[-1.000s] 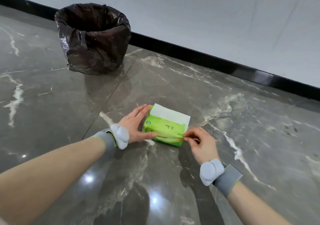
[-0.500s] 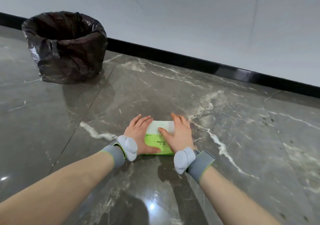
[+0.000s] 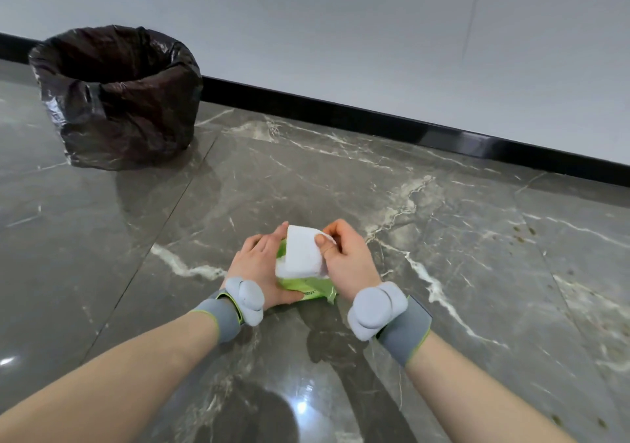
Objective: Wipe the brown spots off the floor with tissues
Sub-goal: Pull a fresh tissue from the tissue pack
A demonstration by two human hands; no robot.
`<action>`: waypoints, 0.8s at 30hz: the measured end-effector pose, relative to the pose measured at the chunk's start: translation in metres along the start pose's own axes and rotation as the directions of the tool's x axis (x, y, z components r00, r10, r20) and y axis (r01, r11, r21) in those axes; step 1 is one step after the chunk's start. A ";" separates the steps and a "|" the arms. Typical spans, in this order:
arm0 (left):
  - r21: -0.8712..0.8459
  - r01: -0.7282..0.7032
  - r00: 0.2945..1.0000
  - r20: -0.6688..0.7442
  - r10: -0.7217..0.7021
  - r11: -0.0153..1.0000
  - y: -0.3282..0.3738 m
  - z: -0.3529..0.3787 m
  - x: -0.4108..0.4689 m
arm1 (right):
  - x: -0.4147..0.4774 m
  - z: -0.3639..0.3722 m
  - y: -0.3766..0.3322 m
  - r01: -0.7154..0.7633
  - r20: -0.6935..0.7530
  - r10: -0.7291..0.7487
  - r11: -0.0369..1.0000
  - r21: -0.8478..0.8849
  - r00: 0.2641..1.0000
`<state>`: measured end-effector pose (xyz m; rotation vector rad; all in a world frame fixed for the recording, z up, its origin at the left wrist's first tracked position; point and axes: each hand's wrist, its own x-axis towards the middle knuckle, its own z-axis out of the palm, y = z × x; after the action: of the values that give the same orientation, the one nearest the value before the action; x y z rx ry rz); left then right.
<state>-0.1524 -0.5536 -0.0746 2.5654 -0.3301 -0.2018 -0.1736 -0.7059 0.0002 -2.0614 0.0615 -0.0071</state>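
Observation:
A green tissue pack [image 3: 308, 288] lies on the grey marble floor [image 3: 341, 176] in front of me. My left hand [image 3: 260, 265] presses on the pack's left side and holds it down. My right hand [image 3: 347, 258] pinches a white tissue [image 3: 301, 253] between thumb and fingers, and the tissue stands partly pulled up out of the pack. Small brown spots [image 3: 521, 234] dot the floor to the right, a good way from both hands. More brown spots [image 3: 579, 420] show near the lower right corner.
A bin lined with a dark plastic bag [image 3: 116, 98] stands at the back left by the wall. A black skirting board [image 3: 409, 130] runs along the white wall. Both wrists carry grey bands with pale pads.
My right hand has moved from the pack's right end onto its top and has lifted a white tissue out of it. The left hand stays on the pack. The view has shifted.

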 end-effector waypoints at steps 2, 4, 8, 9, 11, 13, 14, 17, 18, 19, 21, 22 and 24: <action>-0.023 0.012 1.000 -0.021 -0.012 1.000 0.003 -0.001 -0.001 | -0.005 -0.007 -0.005 -0.021 0.060 0.021 1.000 0.010 0.998; -0.031 0.016 0.999 -0.036 -0.018 0.999 0.005 -0.001 -0.002 | -0.009 -0.009 -0.003 -0.026 0.200 0.071 0.975 -0.219 0.977; -0.029 0.007 0.999 -0.035 -0.008 1.000 0.008 -0.004 -0.005 | -0.009 0.004 0.023 0.188 0.282 -0.016 0.781 -0.596 0.959; -0.019 0.009 0.999 -0.037 -0.010 1.000 0.008 -0.004 -0.005 | -0.010 0.005 0.024 0.195 0.238 -0.066 0.796 -0.573 0.969; -0.007 0.038 0.999 -0.035 -0.038 0.999 0.005 -0.006 -0.003 | -0.012 0.003 0.022 0.220 0.152 -0.170 0.878 -0.426 0.974; 0.005 0.059 0.997 -0.047 -0.058 0.998 0.000 -0.009 0.002 | -0.014 -0.007 0.007 0.257 0.025 -0.259 0.934 -0.247 0.966; 0.020 0.064 0.996 -0.056 -0.063 0.998 -0.002 -0.012 0.004 | -0.014 -0.015 -0.003 0.276 -0.038 -0.290 0.939 -0.203 0.956; 0.047 0.142 0.988 -0.073 -0.138 0.989 0.000 -0.023 0.006 | -0.012 -0.047 -0.027 0.246 -0.180 -0.271 0.958 -0.149 0.946; 0.079 0.166 0.985 -0.065 -0.161 0.983 0.004 -0.027 0.004 | -0.012 -0.059 -0.033 0.226 -0.200 -0.245 0.968 -0.113 0.949; 0.123 0.167 0.985 -0.058 -0.161 0.978 0.010 -0.029 0.003 | -0.012 -0.070 -0.038 0.198 -0.211 -0.213 0.976 -0.086 0.954; 0.233 0.109 0.994 -0.044 -0.102 0.966 0.027 -0.031 0.000 | -0.013 -0.093 -0.046 0.130 -0.217 -0.155 0.983 -0.128 0.964; 0.289 0.062 0.998 -0.037 -0.054 0.955 0.040 -0.035 -0.001 | -0.012 -0.104 -0.051 0.102 -0.198 -0.143 0.974 -0.203 0.970; 0.379 -0.084 0.995 -0.019 0.099 0.921 0.071 -0.046 0.001 | -0.014 -0.133 -0.066 0.054 -0.139 -0.114 0.925 -0.375 0.984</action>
<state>-0.1551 -0.5899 0.0019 2.9209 -0.5171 -0.0569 -0.1892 -0.7910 0.1214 -2.4384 0.0768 -0.2294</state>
